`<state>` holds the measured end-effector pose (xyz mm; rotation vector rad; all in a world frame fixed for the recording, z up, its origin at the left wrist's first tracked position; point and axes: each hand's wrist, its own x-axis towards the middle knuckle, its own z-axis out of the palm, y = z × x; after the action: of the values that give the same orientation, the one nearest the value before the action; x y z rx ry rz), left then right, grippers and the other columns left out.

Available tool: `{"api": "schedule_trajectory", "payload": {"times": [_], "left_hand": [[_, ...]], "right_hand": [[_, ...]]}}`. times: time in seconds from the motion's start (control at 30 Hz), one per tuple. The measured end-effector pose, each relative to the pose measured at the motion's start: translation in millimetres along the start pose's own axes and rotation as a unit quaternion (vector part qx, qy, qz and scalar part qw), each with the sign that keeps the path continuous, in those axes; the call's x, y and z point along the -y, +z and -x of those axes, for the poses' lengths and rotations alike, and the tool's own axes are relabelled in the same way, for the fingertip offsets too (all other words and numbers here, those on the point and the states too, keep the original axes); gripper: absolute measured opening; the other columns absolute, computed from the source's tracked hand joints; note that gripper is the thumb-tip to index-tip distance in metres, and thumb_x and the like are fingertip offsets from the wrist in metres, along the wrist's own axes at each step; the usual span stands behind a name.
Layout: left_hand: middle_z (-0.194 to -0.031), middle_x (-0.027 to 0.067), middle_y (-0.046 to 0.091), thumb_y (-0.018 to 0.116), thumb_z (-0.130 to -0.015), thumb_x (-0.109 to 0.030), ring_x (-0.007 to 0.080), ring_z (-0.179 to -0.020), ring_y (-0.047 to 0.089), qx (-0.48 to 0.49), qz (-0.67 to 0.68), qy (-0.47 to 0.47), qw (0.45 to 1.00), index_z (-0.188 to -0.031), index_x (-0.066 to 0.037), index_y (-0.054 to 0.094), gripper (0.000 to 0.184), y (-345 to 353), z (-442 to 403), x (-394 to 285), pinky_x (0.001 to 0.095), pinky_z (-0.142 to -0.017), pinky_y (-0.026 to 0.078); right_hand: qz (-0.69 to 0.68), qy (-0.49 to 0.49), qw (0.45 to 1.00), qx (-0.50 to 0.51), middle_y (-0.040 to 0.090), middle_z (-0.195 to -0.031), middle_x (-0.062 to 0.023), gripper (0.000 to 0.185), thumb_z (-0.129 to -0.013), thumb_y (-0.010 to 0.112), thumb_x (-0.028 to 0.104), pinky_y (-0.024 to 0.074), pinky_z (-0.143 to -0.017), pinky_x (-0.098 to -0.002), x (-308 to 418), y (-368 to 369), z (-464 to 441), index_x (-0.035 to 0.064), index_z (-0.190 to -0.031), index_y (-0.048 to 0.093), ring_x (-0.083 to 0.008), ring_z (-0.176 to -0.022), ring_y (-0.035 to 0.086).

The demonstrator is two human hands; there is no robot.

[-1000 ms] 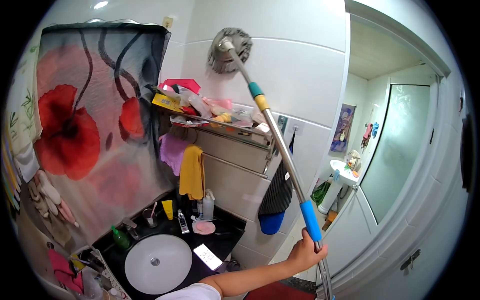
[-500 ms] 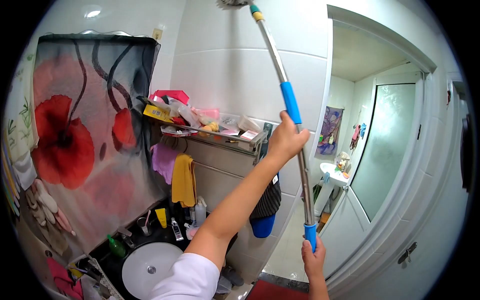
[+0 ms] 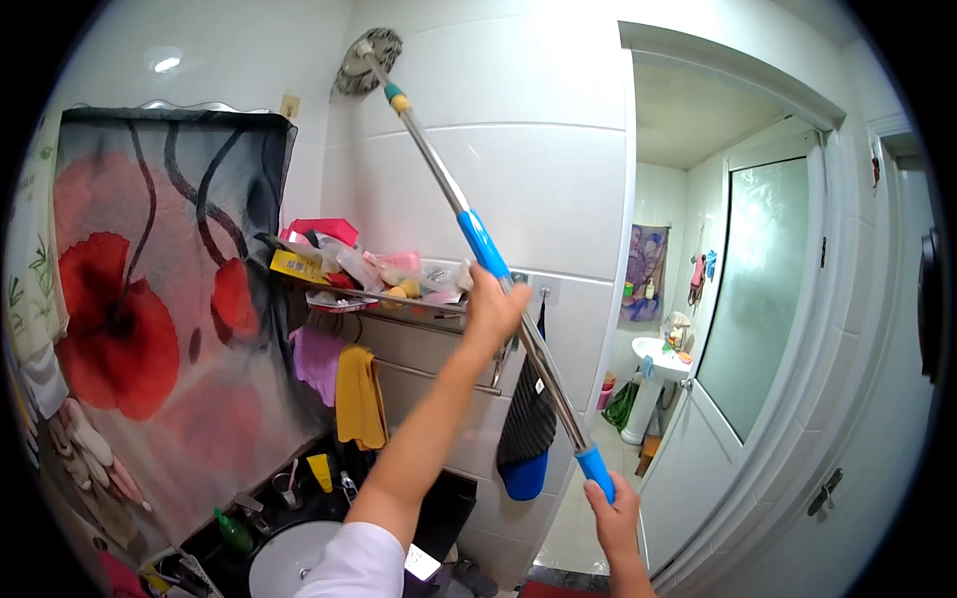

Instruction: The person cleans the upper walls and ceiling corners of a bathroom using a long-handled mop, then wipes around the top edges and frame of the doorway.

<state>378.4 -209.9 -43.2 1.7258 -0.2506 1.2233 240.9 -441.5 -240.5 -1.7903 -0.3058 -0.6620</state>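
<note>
A long mop [image 3: 437, 164] with a silver pole and blue grips slants from lower right to upper left. Its round grey shaggy mop head [image 3: 367, 62] is up against the white tiled wall near the corner. My left hand [image 3: 494, 307] is closed around the pole just under the upper blue grip. Lower down, my right hand [image 3: 616, 513] is wrapped around the blue grip at the pole's bottom end. Behind my left hand is a wall shelf [image 3: 399, 304] crowded with packets and small items.
A dark cap with a blue brim [image 3: 526, 439] hangs behind the pole. Purple and yellow towels [image 3: 361, 399] hang under the shelf. Below left is a white sink [image 3: 289, 558] in a black counter with bottles. To the right, a doorway has a frosted-glass door [image 3: 768, 289].
The mop head has come down and left, now fully in view, and the pole leans further left. Both hands keep their hold. The camera view has also shifted.
</note>
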Motion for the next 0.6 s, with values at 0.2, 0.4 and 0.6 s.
{"api": "schedule_trajectory", "payload": {"times": [0.2,0.4,0.6], "left_hand": [[-0.078,0.0255,0.058,0.059,-0.07,-0.022,0.0382,-0.072,0.061,0.06,-0.03,0.014,0.998,-0.098,0.01,0.034,0.05,5.5,-51.7,-60.7,0.0433,-0.067,0.049],[-0.069,0.0234,0.059,0.058,-0.071,-0.022,0.04,-0.064,0.061,0.129,-0.016,0.068,0.989,-0.1,0.011,0.033,0.051,74.5,-7.2,-98.3,0.0443,-0.062,0.05],[-0.072,0.024,0.06,0.057,-0.072,-0.023,0.0392,-0.069,0.062,0.197,-0.015,0.129,0.972,-0.107,0.012,0.032,0.056,146.1,33.7,-158.1,0.0462,-0.065,0.049]], "right_hand": [[-0.122,-0.039,0.992,-0.007,0.053,-0.065,-0.001,0.029,-0.086,0.063,0.024,0.0378,-0.054,-0.0239,12.3,14.7,-23.4,-0.0008,-0.1,0.059,-0.0068,-0.061,0.047],[-0.132,0.026,0.989,-0.066,0.052,-0.066,0.0011,0.031,-0.087,0.061,0.028,0.0379,-0.055,-0.0227,-35.0,-17.3,-1.9,0.0,-0.099,0.059,-0.0065,-0.061,0.047],[-0.234,0.06,0.966,-0.093,0.049,-0.064,0.0017,0.031,-0.089,0.059,0.033,0.0322,-0.046,-0.0196,-57.3,-55.6,13.9,0.0029,-0.093,0.055,-0.0039,-0.052,0.042]]}}
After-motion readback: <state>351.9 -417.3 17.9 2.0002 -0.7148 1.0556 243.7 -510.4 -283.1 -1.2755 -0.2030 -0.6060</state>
